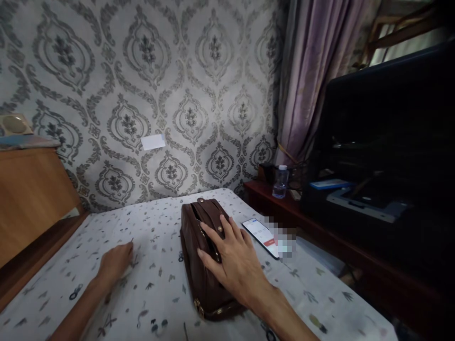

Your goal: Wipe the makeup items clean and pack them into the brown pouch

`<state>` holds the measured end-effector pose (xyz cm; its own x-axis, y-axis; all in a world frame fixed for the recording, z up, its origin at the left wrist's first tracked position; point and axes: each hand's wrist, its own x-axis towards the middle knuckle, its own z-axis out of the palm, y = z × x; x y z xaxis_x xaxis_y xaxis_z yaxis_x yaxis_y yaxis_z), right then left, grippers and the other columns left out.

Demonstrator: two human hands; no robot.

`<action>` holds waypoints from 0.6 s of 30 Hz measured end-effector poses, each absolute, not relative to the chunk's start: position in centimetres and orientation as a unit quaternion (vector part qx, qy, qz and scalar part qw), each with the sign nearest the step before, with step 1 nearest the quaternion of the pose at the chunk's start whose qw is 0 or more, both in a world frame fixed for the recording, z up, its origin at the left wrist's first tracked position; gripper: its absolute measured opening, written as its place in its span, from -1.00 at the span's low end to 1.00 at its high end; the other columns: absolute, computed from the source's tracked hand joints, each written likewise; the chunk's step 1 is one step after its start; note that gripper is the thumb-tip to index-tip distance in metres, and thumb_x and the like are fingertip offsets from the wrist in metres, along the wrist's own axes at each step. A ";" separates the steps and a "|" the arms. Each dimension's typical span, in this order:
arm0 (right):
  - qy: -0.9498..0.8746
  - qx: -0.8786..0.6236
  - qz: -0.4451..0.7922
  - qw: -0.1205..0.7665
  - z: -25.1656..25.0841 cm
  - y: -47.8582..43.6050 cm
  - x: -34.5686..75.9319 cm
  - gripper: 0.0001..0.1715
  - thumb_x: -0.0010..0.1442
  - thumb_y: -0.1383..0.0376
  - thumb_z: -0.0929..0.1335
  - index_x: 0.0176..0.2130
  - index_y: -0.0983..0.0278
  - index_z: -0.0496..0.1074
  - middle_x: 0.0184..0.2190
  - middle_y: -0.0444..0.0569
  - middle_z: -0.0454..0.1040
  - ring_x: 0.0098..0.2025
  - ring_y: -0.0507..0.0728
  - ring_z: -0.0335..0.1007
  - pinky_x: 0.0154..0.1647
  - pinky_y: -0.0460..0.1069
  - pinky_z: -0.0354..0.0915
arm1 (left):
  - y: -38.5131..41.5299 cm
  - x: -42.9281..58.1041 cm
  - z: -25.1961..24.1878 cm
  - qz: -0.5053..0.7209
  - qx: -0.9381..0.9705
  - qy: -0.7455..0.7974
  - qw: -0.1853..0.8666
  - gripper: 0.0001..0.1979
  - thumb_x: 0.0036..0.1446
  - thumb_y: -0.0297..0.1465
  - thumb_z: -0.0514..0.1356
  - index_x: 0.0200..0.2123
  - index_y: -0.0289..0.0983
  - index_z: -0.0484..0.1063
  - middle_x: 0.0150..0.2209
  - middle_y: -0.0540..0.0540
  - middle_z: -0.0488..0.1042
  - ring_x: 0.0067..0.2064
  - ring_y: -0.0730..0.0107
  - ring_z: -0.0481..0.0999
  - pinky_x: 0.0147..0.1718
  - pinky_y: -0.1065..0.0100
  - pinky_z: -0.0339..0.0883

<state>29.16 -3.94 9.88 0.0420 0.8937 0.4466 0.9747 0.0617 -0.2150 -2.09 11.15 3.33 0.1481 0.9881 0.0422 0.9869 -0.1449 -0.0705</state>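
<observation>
A dark brown leather bag (208, 289) with gold zippers lies on the patterned white sheet (152, 274). Its top is partly unzipped, and the inside is too dark to make out. My right hand (236, 260) rests on top of the bag with its fingers spread. To the left of the bag, apart from it, my left hand (115, 263) is on the sheet with its fingers curled in; a small thin tip shows at the fingers, too small to name.
A phone (261, 237) with a lit screen lies right of the bag. Beyond it, a clear bottle (280, 182) stands on a dark red ledge (256, 192). A large black screen (377, 118) is at the right, a wooden cabinet (31, 194) at the left.
</observation>
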 end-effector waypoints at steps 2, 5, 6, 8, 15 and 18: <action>-0.687 -0.678 -0.089 0.246 9.8 -3.9 29.1 -0.37 0.22 0.03 0.35 0.26 -0.01 0.31 0.32 0.22 0.18 0.34 0.50 0.07 0.19 0.43 0.14 | 11.0 -3.7 2.8 0.029 -0.734 -0.676 0.058 -0.65 0.26 -0.49 -0.10 -0.08 -0.26 0.44 -0.09 -0.28 0.57 -0.06 0.03 0.53 -0.21 0.15 0.28; -0.687 -0.676 -0.090 0.250 9.7 -3.8 28.9 -0.36 0.21 0.05 0.37 0.25 0.01 0.32 0.32 0.24 0.18 0.34 0.52 0.05 0.19 0.43 0.13 | 11.2 -4.2 3.4 -0.022 -0.728 -0.682 0.063 -0.62 0.21 -0.54 -0.09 -0.04 -0.31 0.43 -0.03 -0.37 0.52 0.04 -0.08 0.45 -0.03 -0.07 0.21; -0.687 -0.678 -0.086 0.248 9.8 -3.8 28.9 -0.36 0.21 0.05 0.36 0.26 0.02 0.32 0.32 0.26 0.17 0.35 0.53 0.04 0.19 0.43 0.12 | 11.6 -3.6 3.9 -0.062 -0.735 -0.674 0.041 -0.64 0.19 -0.53 -0.08 -0.06 -0.32 0.44 -0.02 -0.40 0.51 0.07 -0.12 0.42 0.00 -0.13 0.17; -0.688 -0.681 -0.073 0.239 10.1 -3.8 28.9 -0.34 0.23 0.06 0.35 0.28 0.05 0.29 0.34 0.29 0.14 0.36 0.53 0.01 0.21 0.42 0.10 | 13.0 -1.4 5.3 -0.145 -0.751 -0.642 -0.051 -0.69 0.20 -0.44 -0.05 -0.12 -0.32 0.44 -0.01 -0.40 0.49 0.10 -0.13 0.37 0.05 -0.13 0.13; -0.699 -0.681 -0.021 0.217 11.4 -4.1 28.7 -0.30 0.25 0.06 0.31 0.32 0.07 0.21 0.39 0.20 0.02 0.40 0.49 -0.10 0.27 0.43 -0.01 | 20.6 11.6 7.6 -0.221 -0.757 -0.520 -0.328 -0.26 0.20 0.15 -0.24 -0.09 -0.30 0.45 -0.01 -0.24 0.54 0.02 0.11 0.49 -0.13 0.25 0.35; -0.705 -0.671 -0.014 0.228 11.4 -4.1 28.7 -0.31 0.27 -0.03 0.26 0.32 0.04 0.21 0.40 0.12 0.04 0.41 0.46 -0.10 0.30 0.43 -0.08 | 22.8 14.9 7.4 -0.200 -0.732 -0.485 -0.434 -0.16 0.05 0.30 -0.17 -0.14 -0.29 0.48 -0.12 -0.21 0.59 -0.07 0.10 0.53 -0.14 0.19 0.36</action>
